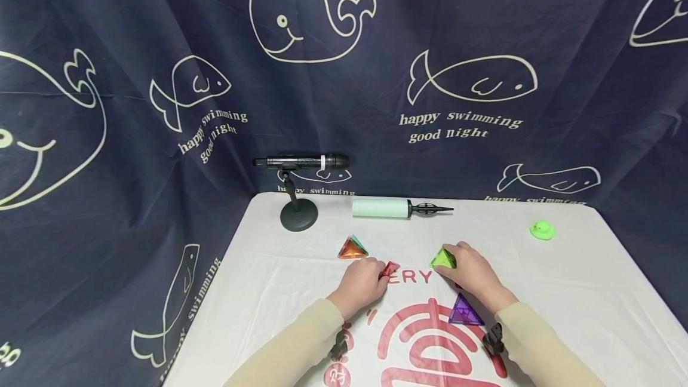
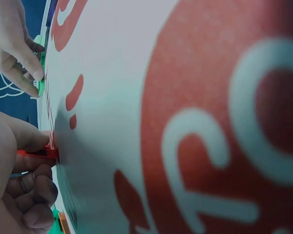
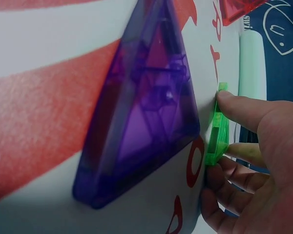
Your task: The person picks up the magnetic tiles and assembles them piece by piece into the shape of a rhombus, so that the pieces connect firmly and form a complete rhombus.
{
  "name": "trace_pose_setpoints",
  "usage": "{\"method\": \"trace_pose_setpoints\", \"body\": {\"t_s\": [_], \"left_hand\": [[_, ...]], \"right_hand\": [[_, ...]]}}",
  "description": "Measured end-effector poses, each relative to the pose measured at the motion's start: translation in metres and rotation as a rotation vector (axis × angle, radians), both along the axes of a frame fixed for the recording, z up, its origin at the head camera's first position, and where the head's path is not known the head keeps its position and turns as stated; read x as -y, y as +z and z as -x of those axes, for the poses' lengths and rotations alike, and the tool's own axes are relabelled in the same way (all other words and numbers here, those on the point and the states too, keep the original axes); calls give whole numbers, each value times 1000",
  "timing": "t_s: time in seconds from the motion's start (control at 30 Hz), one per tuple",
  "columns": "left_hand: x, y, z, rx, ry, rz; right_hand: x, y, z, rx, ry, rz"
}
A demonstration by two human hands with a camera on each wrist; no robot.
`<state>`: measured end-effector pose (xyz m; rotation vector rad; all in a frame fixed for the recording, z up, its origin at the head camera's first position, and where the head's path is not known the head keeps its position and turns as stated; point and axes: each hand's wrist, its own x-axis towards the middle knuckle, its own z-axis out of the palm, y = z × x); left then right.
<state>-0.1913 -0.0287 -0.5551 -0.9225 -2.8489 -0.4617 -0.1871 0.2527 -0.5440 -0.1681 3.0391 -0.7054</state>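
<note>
My left hand (image 1: 364, 282) pinches a small red translucent triangle tile (image 1: 389, 269) between thumb and fingers, low over the white cloth. In the left wrist view the red tile (image 2: 45, 152) shows edge-on at the fingertips. My right hand (image 1: 472, 270) holds a bright green translucent triangle tile (image 1: 443, 258), thumb on one side and fingers on the other; the right wrist view shows this green tile (image 3: 219, 131) close to the cloth. A purple triangle tile (image 1: 465, 312) lies flat near my right wrist. Orange and green triangle tiles (image 1: 352, 248) lie together beyond my left hand.
At the back stand a black microphone on a stand (image 1: 298, 214) and a pale green hand pump (image 1: 381, 208) lying on its side. A small green toy (image 1: 542, 230) sits at the far right. Dark blue patterned curtain (image 1: 344, 100) surrounds the white-covered table (image 1: 279, 255).
</note>
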Motion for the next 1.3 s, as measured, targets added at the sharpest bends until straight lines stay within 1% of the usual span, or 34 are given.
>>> {"method": "trace_pose_setpoints", "body": {"t_s": [0.13, 0.3, 0.53, 0.6, 0.73, 0.83, 0.97, 1.2, 1.3], "left_hand": [[-2, -1, 0, -10, 9, 11], [-4, -3, 1, -24, 11, 7], [-9, -6, 7, -55, 32, -13], [-10, -7, 9, -51, 38, -14], [-14, -6, 11, -10, 51, -26], [-16, -4, 13, -2, 59, -26], [-19, -4, 16, -28, 67, -17], [-24, -4, 22, -39, 73, -17], [-26, -3, 23, -61, 78, -11]], "right_hand": [[3, -1, 0, 6, 1, 10], [8, -2, 1, -11, 35, 8], [21, -3, 3, -26, 88, 14], [25, -2, 3, -29, 96, 18], [33, -2, 4, -27, 109, 17], [38, -2, 6, -20, 120, 21], [45, 0, 7, -20, 130, 23], [54, 3, 9, -24, 144, 20], [57, 4, 10, -13, 143, 28]]}}
